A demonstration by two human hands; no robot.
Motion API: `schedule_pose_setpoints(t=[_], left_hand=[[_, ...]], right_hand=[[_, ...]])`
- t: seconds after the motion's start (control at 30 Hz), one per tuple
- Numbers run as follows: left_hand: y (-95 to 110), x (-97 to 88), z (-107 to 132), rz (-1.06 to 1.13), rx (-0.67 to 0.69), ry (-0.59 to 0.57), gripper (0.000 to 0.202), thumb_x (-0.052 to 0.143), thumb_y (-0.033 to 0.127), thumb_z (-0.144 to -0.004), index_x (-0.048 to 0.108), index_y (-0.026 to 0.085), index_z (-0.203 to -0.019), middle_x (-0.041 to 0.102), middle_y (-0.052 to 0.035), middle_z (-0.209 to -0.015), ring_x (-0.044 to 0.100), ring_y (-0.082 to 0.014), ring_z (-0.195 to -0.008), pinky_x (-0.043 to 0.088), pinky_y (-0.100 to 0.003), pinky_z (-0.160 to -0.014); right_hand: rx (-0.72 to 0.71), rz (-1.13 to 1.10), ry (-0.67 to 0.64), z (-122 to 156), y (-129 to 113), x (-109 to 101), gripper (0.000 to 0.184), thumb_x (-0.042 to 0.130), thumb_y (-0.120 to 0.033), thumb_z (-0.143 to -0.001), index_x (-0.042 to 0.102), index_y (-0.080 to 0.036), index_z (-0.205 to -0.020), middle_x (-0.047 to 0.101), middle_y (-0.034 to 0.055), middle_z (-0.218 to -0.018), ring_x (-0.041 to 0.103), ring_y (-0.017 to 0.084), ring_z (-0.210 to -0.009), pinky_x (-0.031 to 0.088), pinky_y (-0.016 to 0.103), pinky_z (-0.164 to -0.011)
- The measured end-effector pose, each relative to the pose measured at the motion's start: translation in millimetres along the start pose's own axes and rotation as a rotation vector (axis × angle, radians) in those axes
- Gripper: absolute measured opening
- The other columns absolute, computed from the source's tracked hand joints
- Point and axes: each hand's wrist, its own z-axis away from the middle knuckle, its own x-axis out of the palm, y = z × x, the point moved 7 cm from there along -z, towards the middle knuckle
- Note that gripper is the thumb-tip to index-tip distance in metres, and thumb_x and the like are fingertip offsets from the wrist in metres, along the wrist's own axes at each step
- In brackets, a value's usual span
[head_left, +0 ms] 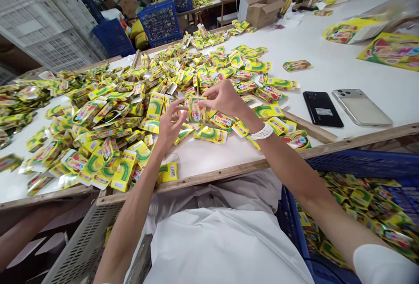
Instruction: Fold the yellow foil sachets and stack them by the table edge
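A small yellow box (197, 110) with colourful printing is held up over the near part of the pile. At its right side my right hand (225, 98) pinches it between thumb and fingers. My left hand (170, 123) is close by the box's left edge, its fingers apart; whether a fingertip touches the box I cannot tell. Around and below both hands lie many similar flat yellow-green boxes (210, 134), some with their end flaps up. A white beaded bracelet circles my right wrist.
The white table (203, 157) has a raised wooden edge (216, 174). Two phones (323, 109) lie to the right. A blue crate (353, 157) of boxes stands below at right, a pale crate (81, 240) below at left. An open carton (263, 11) sits at the back; another person's arm (36, 227) shows left.
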Motion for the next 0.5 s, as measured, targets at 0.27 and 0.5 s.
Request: schedule_pose_setpoints(t=[0.27, 0.5], left_hand=[[-15, -10.6, -2, -0.207, -0.023, 0.084, 0.034, 0.063, 0.045, -0.103, 0.068, 0.022, -0.129, 0.078, -0.0072, -0.12, 0.075, -0.0133, -0.074, 0.062, -0.025, -0.065], [-30, 22.0, 10, -0.731, 0.146, -0.217, 0.062, 0.074, 0.035, -0.098, 0.057, 0.028, -0.157, 0.056, -0.0141, -0.162, 0.052, -0.0332, -0.154, 0.042, -0.057, -0.131]], right_hand=[[-0.158, -0.092, 0.023, 5, -53, -62, 0.024, 0.093, -0.032, -0.084, 0.083, -0.015, -0.071, 0.074, 0.0056, -0.064, 0.065, 0.011, -0.056, 0.056, 0.032, -0.065], [-0.153, -0.558, 0.125, 3, -50, -97, 0.036, 0.095, -0.031, -0.081, 0.088, -0.039, -0.116, 0.083, 0.0009, -0.122, 0.082, 0.025, -0.108, 0.063, 0.036, -0.092]])
